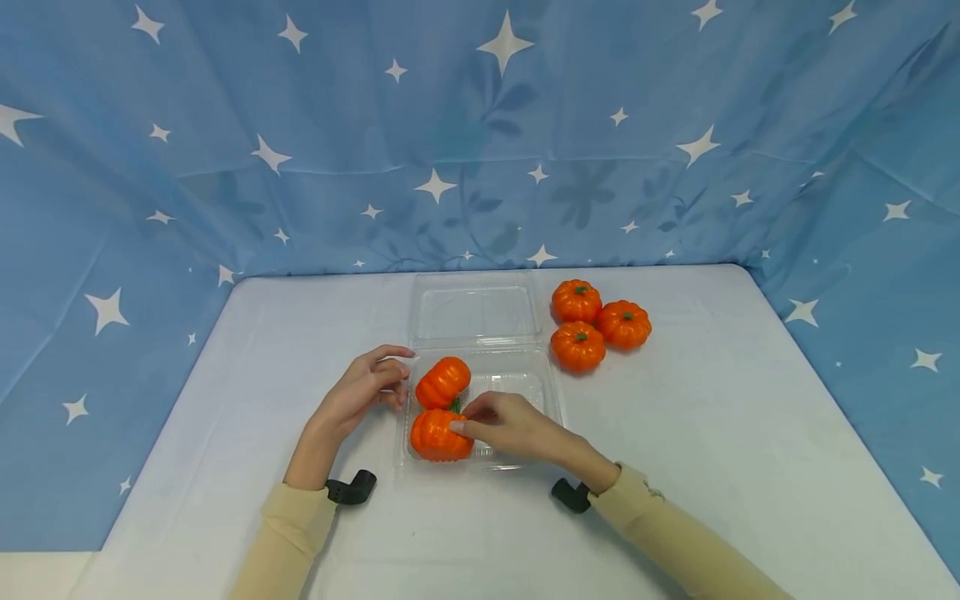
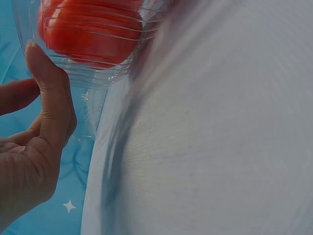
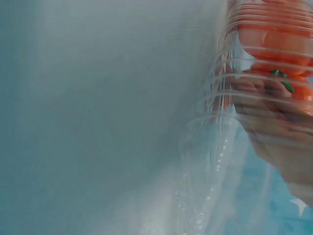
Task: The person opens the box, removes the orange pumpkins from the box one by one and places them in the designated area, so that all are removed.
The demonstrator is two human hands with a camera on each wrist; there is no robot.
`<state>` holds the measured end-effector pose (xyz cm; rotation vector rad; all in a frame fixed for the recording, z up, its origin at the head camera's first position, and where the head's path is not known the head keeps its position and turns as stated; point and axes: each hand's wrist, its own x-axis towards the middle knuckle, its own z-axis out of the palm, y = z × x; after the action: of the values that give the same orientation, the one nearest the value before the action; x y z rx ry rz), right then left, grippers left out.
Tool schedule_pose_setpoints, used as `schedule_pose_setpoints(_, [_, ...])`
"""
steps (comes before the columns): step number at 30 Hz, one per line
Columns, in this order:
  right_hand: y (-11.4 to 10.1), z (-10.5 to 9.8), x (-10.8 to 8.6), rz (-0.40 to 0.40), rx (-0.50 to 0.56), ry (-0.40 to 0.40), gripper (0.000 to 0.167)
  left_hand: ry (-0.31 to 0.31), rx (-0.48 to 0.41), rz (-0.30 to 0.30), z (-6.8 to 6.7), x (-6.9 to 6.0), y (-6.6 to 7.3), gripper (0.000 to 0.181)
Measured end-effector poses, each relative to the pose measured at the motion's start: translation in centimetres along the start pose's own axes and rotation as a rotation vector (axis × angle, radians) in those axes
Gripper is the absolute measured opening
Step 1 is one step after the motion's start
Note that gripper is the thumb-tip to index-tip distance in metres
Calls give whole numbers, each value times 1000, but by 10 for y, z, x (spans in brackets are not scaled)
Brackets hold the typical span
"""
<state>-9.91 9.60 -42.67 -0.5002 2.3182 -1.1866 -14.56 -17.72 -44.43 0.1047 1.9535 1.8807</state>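
Observation:
A clear plastic clamshell container (image 1: 525, 385) lies with its lid (image 1: 476, 312) folded back. Two small orange toy pumpkins are in its left half: a rear pumpkin (image 1: 443, 382), tipped over, and a front pumpkin (image 1: 438, 435), its green stem towards the back. My right hand (image 1: 513, 425) reaches in and grips the front pumpkin, thumb on its right side; its other fingertips are partly hidden. Relaxed fingers of my left hand (image 1: 367, 387) rest at the container's left edge. In the left wrist view, a fingertip (image 2: 32, 46) meets the clear wall beside a pumpkin (image 2: 93, 34).
Three more pumpkins, at the back (image 1: 577, 301), right (image 1: 624, 324) and front (image 1: 577, 347), cluster right of the container on the white tablecloth (image 1: 712, 433). A blue star-patterned curtain (image 1: 480, 125) hangs behind the table.

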Motion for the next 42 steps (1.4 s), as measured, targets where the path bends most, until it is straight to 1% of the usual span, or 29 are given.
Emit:
schedule_pose_setpoints(5, [0,1,2,-56,-36,-56,44,2,5,-1,0,1,0,40])
schedule_pose_setpoints(11, [-1,2,3,-145,-61,-115,37,2,6,-3,0,0,0,39])
schedule_pose_setpoints(14, [-2,2,2,-171,-63,-130,35,2,3,-1,0,0,0,39])
schedule_pose_setpoints(21, [-2,1,1,-191,-58,-131,41,3,4,1,0,0,0,40])
schedule_pose_setpoints(27, [-3,1,1,-188,-11,-138,44,5,3,5,-1,-1,0,40])
schedule_pose_setpoints(35, [-4,2,2,-227,57,-150,42,-4,-1,11,-2,0,-1,41])
schedule_pose_setpoints(42, [-4,2,2,-225,100,-156,44,-1,1,5,-1,0,0,42])
